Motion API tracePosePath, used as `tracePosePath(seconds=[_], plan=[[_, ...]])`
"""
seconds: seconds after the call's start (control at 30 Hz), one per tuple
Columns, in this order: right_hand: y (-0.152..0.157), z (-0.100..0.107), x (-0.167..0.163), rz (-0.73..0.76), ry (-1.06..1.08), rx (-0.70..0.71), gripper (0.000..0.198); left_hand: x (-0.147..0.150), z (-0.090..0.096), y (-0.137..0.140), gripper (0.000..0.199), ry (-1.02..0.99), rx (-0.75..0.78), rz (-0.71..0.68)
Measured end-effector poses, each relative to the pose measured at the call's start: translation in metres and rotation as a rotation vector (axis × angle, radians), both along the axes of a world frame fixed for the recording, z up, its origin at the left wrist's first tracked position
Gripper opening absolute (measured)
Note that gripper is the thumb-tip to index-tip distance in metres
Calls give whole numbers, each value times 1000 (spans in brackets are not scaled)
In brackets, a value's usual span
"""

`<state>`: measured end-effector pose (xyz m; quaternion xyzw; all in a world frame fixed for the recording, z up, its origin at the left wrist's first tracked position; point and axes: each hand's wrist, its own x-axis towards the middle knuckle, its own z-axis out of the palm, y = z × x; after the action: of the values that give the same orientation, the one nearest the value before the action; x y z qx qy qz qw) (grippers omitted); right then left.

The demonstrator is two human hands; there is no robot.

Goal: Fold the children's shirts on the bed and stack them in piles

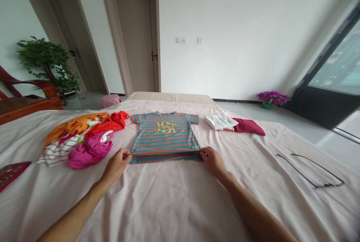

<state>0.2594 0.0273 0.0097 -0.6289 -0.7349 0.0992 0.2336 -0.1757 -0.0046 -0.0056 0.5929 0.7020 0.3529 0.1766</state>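
Observation:
A striped blue and orange T-shirt (165,137) with yellow lettering lies spread on a pale pink sheet (174,200), its collar away from me. My left hand (120,159) pinches the left end of its hem, and my right hand (210,158) pinches the right end. Between them the upper layer of the hem is pulled taut and slightly raised, so the lower layer shows beneath it. Left of the shirt is a loose heap of clothes with a magenta garment (91,150), a red one (108,125) and an orange one (73,125).
Right of the shirt lie a folded white garment (221,122) and a folded dark red garment (249,126). Black-framed glasses (315,186) rest farther right. A dark red flat item (12,172) is at the left edge. Beyond stand a pink stool (111,100) and purple flowers (272,98).

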Motion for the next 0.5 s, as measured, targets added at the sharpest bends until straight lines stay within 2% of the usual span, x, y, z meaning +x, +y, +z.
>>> tracePosePath(seconds=[0.17, 0.23, 0.3, 0.37, 0.43, 0.5], plan=[[-8, -2, 2, 56, -101, 52, 29, 9, -3, 2, 25, -360, 82, 12], [-8, -3, 3, 54, -102, 62, 31, 11, -3, 0, 25, -389, 74, -5], [-5, -4, 6, 20, -63, 85, 32, 9, 0, -4, 21, -256, 77, 13], [-1, -5, 9, -25, -14, 102, 32, 5, 4, -8, 17, -17, 142, 14], [2, -6, 12, -50, 20, 88, 31, 1, 6, -13, 16, 197, 226, -37], [3, -8, 13, -51, 43, 69, 31, -2, 6, -17, 19, 313, 249, -80]])
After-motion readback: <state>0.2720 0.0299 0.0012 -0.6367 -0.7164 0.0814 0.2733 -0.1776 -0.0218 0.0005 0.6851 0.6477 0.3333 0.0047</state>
